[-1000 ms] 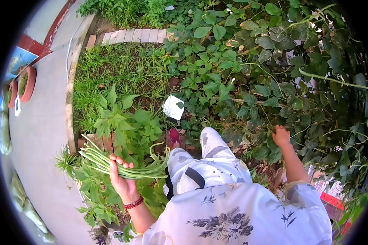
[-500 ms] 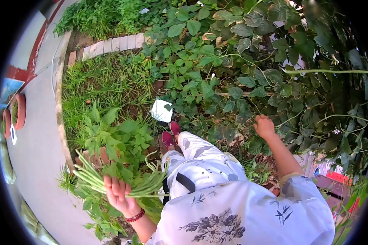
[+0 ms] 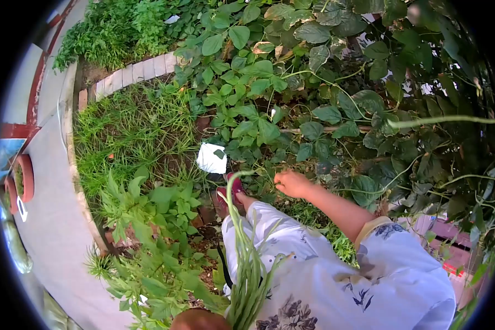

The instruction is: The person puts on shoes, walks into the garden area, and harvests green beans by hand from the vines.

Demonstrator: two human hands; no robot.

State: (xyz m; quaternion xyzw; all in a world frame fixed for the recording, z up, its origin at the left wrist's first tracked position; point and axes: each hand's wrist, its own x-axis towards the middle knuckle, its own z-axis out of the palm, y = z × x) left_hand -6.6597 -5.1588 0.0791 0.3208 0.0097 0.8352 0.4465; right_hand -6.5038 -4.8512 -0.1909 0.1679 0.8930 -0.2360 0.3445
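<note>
A bundle of long green beans (image 3: 248, 280) rises upright in front of my shirt at the bottom of the view. My left hand (image 3: 201, 320), cut off by the lower edge, is at the base of this bundle and closed around it; its fingers are mostly hidden. One bean from the bundle reaches up past my shoes and bends over toward my right hand (image 3: 291, 183). The right hand is in front of the leafy vines, its fingers curled together. Whether anything is in them I cannot make out. A small gap shows between it and the bent bean tip.
Climbing bean vines (image 3: 335, 110) fill the right side, with a long bean (image 3: 448, 120) hanging across them. A white square sheet (image 3: 212, 158) lies by my shoes (image 3: 234, 187). Grass (image 3: 132, 132), leafy plants (image 3: 148, 214) and a brick edging (image 3: 132, 74) are at left, beside a paved path (image 3: 60, 220).
My left hand has moved down and right, turning the bean bundle from sideways to upright. My right hand has come left, away from the vines, toward the middle.
</note>
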